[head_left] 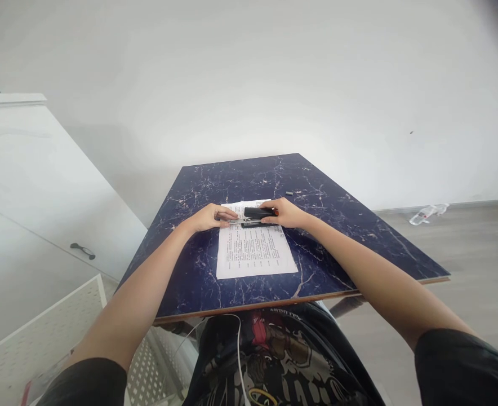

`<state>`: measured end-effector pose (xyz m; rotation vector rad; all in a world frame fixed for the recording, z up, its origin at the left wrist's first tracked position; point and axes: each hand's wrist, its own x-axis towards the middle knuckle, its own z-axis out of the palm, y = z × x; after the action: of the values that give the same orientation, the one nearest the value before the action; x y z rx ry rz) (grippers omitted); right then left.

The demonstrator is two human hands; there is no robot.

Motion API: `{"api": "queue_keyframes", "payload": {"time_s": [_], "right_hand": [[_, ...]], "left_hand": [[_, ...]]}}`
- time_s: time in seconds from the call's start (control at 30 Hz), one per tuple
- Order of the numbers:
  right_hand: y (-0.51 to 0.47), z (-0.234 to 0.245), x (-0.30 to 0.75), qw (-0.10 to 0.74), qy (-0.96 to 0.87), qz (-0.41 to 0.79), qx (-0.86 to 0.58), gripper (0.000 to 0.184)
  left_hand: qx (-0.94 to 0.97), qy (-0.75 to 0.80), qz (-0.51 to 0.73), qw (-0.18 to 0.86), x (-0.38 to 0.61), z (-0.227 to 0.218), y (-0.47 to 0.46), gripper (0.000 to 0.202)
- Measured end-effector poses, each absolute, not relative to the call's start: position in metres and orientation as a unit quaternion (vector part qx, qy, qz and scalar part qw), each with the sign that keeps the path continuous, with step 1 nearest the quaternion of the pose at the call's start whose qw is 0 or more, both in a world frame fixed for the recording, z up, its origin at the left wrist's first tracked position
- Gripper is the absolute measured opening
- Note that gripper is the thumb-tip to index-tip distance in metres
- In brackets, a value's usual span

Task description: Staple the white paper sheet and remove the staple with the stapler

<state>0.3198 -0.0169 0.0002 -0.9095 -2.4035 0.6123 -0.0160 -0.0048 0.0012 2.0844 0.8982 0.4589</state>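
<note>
A black stapler point(255, 212) lies across the printed sheets of paper point(255, 254), its upper part apart from its base and a silvery metal strip showing between. My right hand point(287, 213) is closed around the stapler's right end. From the left, my left hand point(213, 217) pinches the far left end of the metal part with thumb and fingers, over the sheet's upper left edge. The exact grip of the fingertips is too small to make out. Just beyond my right hand, a small dark grey piece point(289, 193) rests on the table.
The dark blue marble-patterned table point(240, 175) stands against a white wall. A white cabinet point(41, 169) is at the left, with a perforated white basket point(50, 321) below it. A white cable point(238, 349) hangs at the front edge. Clear plastic packaging point(428, 214) lies on the floor at right.
</note>
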Motion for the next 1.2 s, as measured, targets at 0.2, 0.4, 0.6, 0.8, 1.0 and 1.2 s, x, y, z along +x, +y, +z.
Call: {"api": "queue_keyframes", "payload": {"time_s": [0.2,0.4,0.6,0.8,1.0,1.2], "right_hand": [[-0.013,-0.005,0.32,0.261,-0.873,0.255,-0.323,0.035],[-0.008,-0.015,0.32,0.303,-0.861,0.292,-0.287,0.039],[-0.012,-0.02,0.316,0.32,-0.84,0.325,-0.295,0.04],[-0.015,-0.015,0.313,0.309,-0.845,0.306,-0.313,0.039],[-0.03,-0.003,0.294,0.334,-0.86,0.174,-0.344,0.044],[-0.041,-0.012,0.274,0.246,-0.903,0.042,-0.349,0.054]], "left_hand": [[0.834,0.365,0.235,0.341,0.001,-0.01,-0.003,0.033],[0.905,0.365,0.208,0.066,0.031,-0.005,-0.006,0.035],[0.902,0.369,0.218,-0.052,0.046,-0.005,-0.014,0.021],[0.905,0.364,0.215,-0.039,0.043,-0.006,-0.01,0.025],[0.866,0.429,0.247,0.075,-0.002,-0.009,0.01,0.023],[0.683,0.704,0.19,-0.053,-0.022,-0.021,0.015,0.051]]}}
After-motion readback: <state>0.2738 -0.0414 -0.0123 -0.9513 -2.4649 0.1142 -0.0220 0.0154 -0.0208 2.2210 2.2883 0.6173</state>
